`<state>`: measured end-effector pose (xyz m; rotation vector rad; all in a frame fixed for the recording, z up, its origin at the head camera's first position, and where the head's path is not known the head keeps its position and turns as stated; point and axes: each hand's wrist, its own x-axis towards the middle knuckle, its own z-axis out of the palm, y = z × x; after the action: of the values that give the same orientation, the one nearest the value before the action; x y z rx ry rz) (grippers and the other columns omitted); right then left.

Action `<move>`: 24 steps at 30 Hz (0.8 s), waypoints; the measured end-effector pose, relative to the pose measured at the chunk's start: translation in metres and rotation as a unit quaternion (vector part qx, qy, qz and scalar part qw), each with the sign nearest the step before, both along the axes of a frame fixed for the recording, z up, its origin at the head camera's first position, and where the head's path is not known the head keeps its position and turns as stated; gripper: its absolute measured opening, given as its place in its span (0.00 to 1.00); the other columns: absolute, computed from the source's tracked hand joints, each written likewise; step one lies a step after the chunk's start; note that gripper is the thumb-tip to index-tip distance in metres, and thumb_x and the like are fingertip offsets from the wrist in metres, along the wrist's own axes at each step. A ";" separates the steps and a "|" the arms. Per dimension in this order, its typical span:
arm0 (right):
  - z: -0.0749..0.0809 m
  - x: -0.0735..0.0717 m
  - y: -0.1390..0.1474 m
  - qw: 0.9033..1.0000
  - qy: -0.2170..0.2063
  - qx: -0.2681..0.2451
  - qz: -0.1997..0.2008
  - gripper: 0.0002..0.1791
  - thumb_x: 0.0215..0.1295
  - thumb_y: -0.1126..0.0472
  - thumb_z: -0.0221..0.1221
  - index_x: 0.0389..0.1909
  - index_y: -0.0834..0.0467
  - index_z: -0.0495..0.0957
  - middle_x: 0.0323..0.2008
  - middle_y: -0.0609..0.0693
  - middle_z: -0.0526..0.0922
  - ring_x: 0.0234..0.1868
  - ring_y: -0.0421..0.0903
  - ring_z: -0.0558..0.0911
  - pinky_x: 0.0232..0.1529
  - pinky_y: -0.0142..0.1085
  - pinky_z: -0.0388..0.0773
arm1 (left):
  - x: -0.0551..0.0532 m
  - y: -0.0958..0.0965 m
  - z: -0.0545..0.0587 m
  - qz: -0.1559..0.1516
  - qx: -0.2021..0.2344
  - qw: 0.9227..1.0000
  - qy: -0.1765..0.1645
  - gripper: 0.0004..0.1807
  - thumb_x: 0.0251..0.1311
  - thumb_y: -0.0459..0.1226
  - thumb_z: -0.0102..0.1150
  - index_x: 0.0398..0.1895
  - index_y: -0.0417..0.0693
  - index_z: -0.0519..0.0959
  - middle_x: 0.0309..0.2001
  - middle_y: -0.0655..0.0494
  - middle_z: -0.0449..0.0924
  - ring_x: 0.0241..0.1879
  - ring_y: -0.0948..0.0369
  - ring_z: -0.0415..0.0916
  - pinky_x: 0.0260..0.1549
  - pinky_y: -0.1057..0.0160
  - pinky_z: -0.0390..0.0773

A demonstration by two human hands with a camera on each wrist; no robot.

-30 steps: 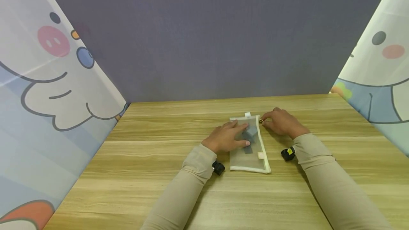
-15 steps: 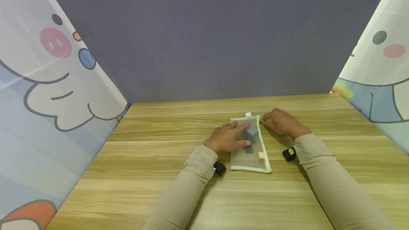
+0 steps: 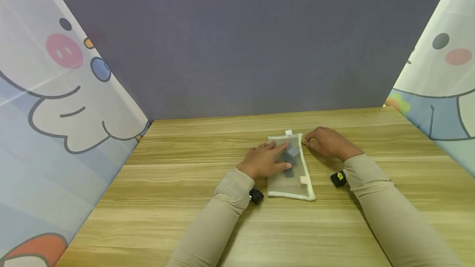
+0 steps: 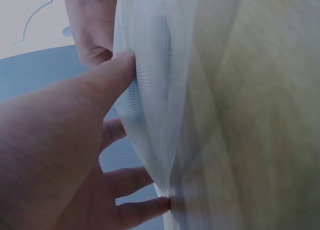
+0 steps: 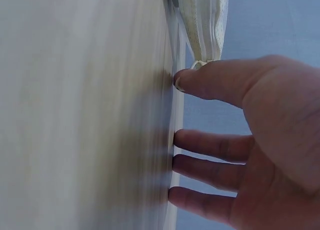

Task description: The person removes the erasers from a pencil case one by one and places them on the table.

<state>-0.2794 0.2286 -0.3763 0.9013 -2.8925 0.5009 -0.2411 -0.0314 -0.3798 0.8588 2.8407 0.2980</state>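
Observation:
A see-through mesh zip pouch point(image 3: 282, 186) with white edging lies flat on the wooden table in the head view. Dark and bluish contents point(image 3: 291, 158) show through the mesh, their kind unclear. Spread across the pouch's left part, my left hand point(image 3: 262, 160) presses on it with fairly straight fingers; the left wrist view shows the thumb against the bulging mesh point(image 4: 150, 89). My right hand point(image 3: 328, 143) pinches the small looped zipper pull point(image 3: 304, 140) at the far right corner. In the right wrist view, the thumb partly hides the loop by the cream zip band point(image 5: 202, 24).
The wooden table point(image 3: 167, 201) stretches out on all sides of the pouch. Behind it stands a dark grey panel point(image 3: 237, 44). Cartoon-printed sheets hang at the left point(image 3: 44, 135) and right point(image 3: 441, 106). Each wrist wears a small black camera.
My right wrist has shifted very slightly to the right, still pinching the zipper pull. The left hand and the pouch stay practically where they were.

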 end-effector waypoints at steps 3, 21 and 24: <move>0.000 0.001 0.000 1.000 -0.002 0.001 0.005 0.08 0.69 0.66 0.60 0.36 0.52 0.87 0.39 0.47 0.87 0.42 0.52 0.84 0.47 0.54 0.77 | 0.000 0.000 0.000 0.000 -0.001 1.000 0.005 0.40 0.69 0.66 0.46 0.80 0.74 0.49 0.78 0.51 0.53 0.75 0.47 0.52 0.67 0.38 0.58; -0.001 0.005 0.000 0.999 -0.031 -0.012 -0.033 0.16 0.75 0.62 0.53 0.55 0.62 0.83 0.54 0.62 0.82 0.56 0.65 0.79 0.58 0.61 0.71 | -0.003 0.004 -0.001 -0.047 0.012 0.999 0.017 0.41 0.72 0.61 0.47 0.81 0.53 0.53 0.79 0.55 0.51 0.76 0.55 0.51 0.70 0.48 0.57; -0.001 0.005 -0.001 0.999 -0.026 -0.013 -0.036 0.16 0.75 0.62 0.54 0.56 0.63 0.83 0.54 0.62 0.82 0.56 0.66 0.79 0.58 0.61 0.71 | -0.003 0.005 -0.002 -0.060 0.023 0.998 0.012 0.42 0.73 0.59 0.47 0.80 0.48 0.52 0.78 0.52 0.52 0.75 0.56 0.53 0.69 0.55 0.61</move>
<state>-0.2741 0.2279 -0.3771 0.7902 -2.9447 0.5641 -0.2443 -0.0263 -0.3815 1.0439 2.8004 0.3398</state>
